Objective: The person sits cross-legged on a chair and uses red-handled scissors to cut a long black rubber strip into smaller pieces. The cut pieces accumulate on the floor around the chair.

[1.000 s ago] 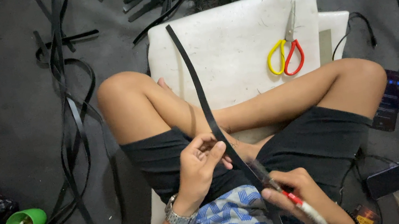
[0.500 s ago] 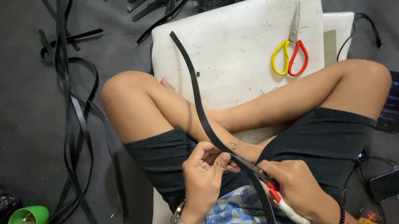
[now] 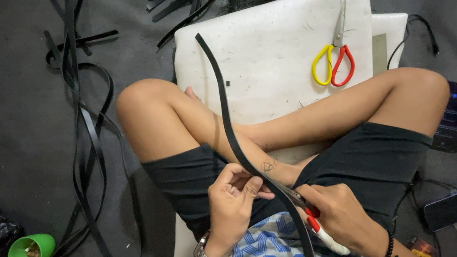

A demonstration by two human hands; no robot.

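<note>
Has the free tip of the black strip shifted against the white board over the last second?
Yes. The black strip tip has swung slightly left on the white board, away from the scissors.

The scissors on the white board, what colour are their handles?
The scissors have one yellow handle and one red; the head view shows them clearly.

Sitting cross-legged on the floor, left hand (image 3: 233, 198) pinching a long black strip (image 3: 226, 116), right hand (image 3: 340, 215) gripping a red-and-white cutter (image 3: 321, 233) against it. Yellow-red scissors (image 3: 334, 56) lie on the white board (image 3: 265, 49).
</note>
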